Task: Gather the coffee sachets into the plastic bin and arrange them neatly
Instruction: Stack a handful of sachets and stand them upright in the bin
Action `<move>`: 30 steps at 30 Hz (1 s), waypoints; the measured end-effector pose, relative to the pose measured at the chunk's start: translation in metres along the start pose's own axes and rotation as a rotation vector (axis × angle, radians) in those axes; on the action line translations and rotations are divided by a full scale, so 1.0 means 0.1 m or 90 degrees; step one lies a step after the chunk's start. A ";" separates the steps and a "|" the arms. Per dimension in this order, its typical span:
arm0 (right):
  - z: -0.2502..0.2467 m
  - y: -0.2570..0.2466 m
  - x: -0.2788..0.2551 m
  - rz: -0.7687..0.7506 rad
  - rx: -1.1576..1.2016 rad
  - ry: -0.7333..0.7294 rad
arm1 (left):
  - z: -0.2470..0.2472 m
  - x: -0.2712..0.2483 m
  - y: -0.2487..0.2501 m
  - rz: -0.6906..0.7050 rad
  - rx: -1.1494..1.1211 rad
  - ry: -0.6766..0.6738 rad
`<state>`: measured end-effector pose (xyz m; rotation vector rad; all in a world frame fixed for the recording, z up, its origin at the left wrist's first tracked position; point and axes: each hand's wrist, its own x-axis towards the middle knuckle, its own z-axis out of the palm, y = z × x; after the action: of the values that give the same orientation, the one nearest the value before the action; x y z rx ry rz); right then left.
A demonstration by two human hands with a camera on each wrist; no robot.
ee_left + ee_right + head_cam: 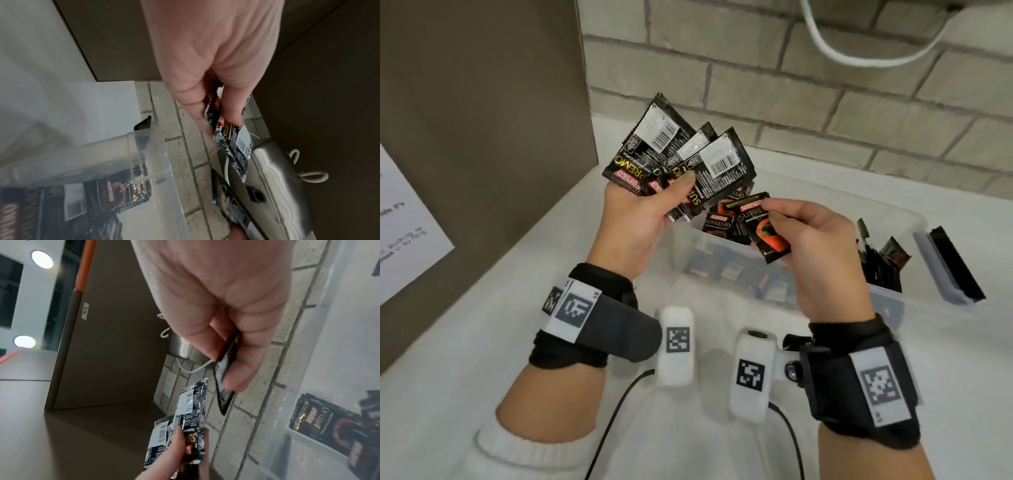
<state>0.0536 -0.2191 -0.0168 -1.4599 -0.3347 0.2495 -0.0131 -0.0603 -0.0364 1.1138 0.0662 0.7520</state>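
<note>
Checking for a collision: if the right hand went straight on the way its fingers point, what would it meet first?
Probably the fanned sachets gripped by the left hand: the right hand, pinching one sachet, points at them above the plastic bin. Depth is unclear.

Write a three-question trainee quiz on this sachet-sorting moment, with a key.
1. True or false: the left hand holds several fanned sachets.
2. What does the right hand pinch?
A. a cable
B. a single sachet
C. nothing
3. Fill in: the plastic bin already holds some ____.

Key: 1 true; 2 B; 3 sachets.
</note>
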 end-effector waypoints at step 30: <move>-0.17 -0.07 0.06 0.238 0.285 -0.156 | 0.18 0.05 -0.03 -0.127 -0.053 0.073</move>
<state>0.0657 -0.2335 -0.0107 -1.0387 -0.1830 0.7612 -0.0003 -0.0721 -0.0288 0.9678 0.2379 0.6332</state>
